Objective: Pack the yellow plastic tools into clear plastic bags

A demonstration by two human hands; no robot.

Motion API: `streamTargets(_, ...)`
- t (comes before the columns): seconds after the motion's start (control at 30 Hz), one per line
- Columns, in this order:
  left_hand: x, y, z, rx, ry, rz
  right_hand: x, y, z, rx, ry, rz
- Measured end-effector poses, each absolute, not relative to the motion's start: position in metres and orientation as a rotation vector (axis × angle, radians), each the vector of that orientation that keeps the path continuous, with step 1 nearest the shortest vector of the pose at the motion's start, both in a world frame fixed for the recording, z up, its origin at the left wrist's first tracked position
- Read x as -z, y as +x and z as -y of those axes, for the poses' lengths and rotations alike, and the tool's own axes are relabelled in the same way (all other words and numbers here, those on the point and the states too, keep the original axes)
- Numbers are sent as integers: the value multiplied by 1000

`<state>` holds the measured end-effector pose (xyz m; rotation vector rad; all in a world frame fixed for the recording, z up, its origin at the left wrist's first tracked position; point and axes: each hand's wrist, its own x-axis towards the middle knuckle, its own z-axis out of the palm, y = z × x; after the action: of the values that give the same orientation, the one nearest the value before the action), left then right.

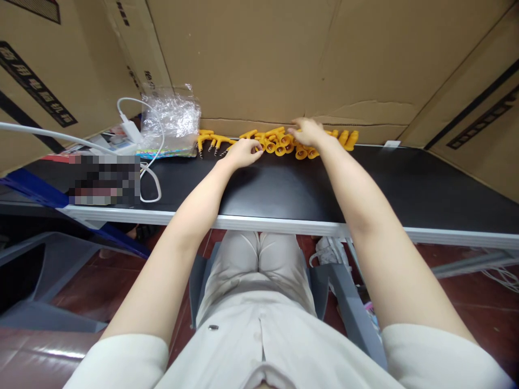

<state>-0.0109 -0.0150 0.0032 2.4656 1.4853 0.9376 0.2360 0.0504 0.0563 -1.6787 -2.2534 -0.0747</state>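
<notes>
Yellow T-handled corkscrews (pixel 218 141) with bare metal spirals lie at the back of the black tabletop. My left hand (pixel 244 153) is beside them, its fingers loosely curled and a small gap at the tips, with nothing visible in between. To its right is a cluster of yellow pieces with round, cup-like open ends (pixel 279 147). My right hand (pixel 308 133) reaches over this cluster with thumb and fingers apart. It hides some pieces, and whether it touches them is unclear. More yellow pieces (pixel 348 139) stand in a row right of that hand.
Cardboard walls (pixel 259 59) enclose the back and sides of the black table (pixel 279 189). On the left are a clear plastic bag (pixel 172 121), a white plug (pixel 130 129) with looping cable, and a blurred-out patch. A metal edge (pixel 284 224) runs along the front.
</notes>
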Motion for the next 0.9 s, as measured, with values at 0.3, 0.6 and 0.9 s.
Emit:
streamTargets(0.3, -4, -10, 16, -862, 2430, -1531, -75, 320, -23, 44, -2032, 1904)
streamTargets(0.6, -5, -9, 16, -788, 2452, -1558, -33, 350, -32, -29, -2215, 1868)
streamTargets(0.9, -8, -6, 20, -755, 2444, -1568, -25, 340, -32, 220, -2136, 1788)
